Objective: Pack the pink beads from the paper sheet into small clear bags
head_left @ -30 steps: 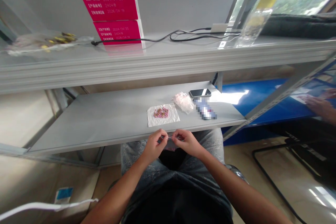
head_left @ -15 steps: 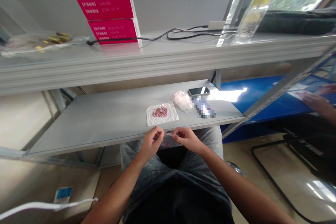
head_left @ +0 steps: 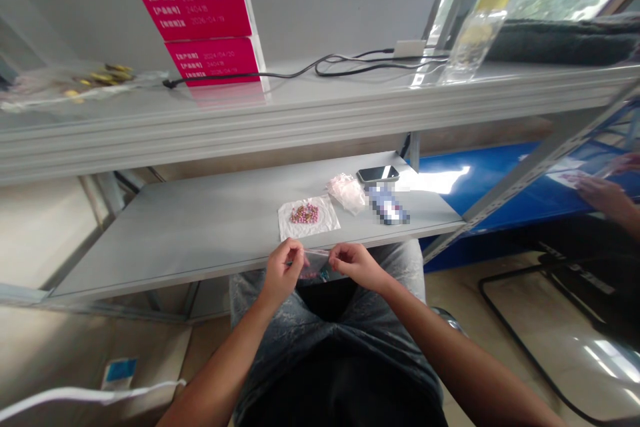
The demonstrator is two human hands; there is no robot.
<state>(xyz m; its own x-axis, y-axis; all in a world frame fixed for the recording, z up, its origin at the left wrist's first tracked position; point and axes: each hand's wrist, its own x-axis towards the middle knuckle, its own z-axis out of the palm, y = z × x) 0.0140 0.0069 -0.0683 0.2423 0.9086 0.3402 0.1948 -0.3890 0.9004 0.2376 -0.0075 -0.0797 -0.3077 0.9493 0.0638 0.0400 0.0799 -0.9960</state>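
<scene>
A clear plastic bag (head_left: 316,264) is stretched between my two hands, just in front of the shelf's front edge and above my lap. Small pinkish and teal bits show inside it, too small to name. My left hand (head_left: 284,267) pinches the bag's left top corner, fingers closed. At the right top corner, my right hand (head_left: 356,263) grips it the same way. Just beyond my hands, a crumpled white sheet (head_left: 327,217) lies on the shelf with a pile of pink and gold beads (head_left: 304,213) on it.
A crumpled clear plastic bundle (head_left: 347,192), a phone (head_left: 379,174) and a blurred blue packet (head_left: 388,205) lie right of the beads. The upper shelf (head_left: 300,107) holds red boxes (head_left: 200,7), a black cable (head_left: 295,74) and a bottle (head_left: 473,47). A co-worker's hand (head_left: 597,190) is far right.
My left hand has moved slightly left, away from my right hand. The bag between them is spread wider, and teal bits now show in it.
</scene>
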